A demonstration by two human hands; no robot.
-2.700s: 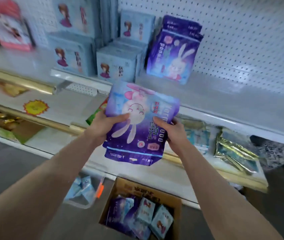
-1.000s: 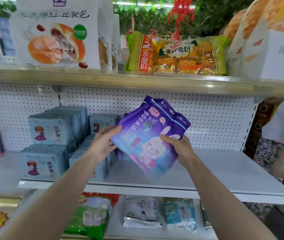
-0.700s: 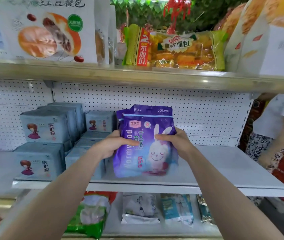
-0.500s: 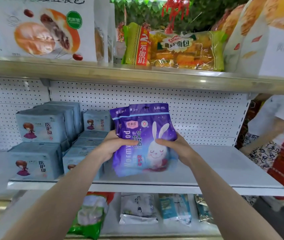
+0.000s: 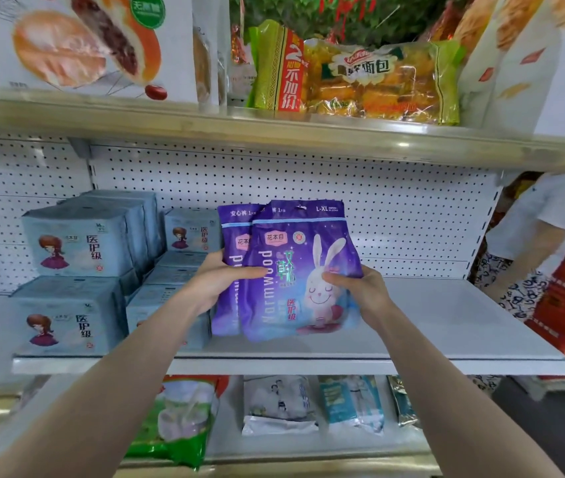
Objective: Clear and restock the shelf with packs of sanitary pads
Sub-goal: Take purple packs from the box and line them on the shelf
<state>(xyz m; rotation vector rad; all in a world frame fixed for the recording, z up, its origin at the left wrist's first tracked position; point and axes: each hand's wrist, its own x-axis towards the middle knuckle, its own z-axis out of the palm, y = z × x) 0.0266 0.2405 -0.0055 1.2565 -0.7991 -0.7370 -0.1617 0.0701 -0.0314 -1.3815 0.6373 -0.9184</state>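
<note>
A purple pad pack with a white rabbit (image 5: 295, 257) stands upright on the white shelf (image 5: 446, 339), in front of a second purple pack (image 5: 231, 229) of the same kind. My left hand (image 5: 215, 281) grips its left side, thumb across the front. My right hand (image 5: 360, 291) grips its right side, thumb on the rabbit. Stacked pale-blue pad packs (image 5: 74, 246) with a cartoon girl fill the shelf's left part, right beside the purple packs.
A perforated white back panel (image 5: 395, 215) closes the shelf behind. Bread and pastry packs (image 5: 360, 77) sit on the shelf above, mixed packets (image 5: 281, 405) on the one below. A person in a white top (image 5: 543, 229) stands at the right.
The purple pack rose from above the floor box to the shelf, turned upright and was set down in front of the other purple pack. Both hands kept hold throughout.
</note>
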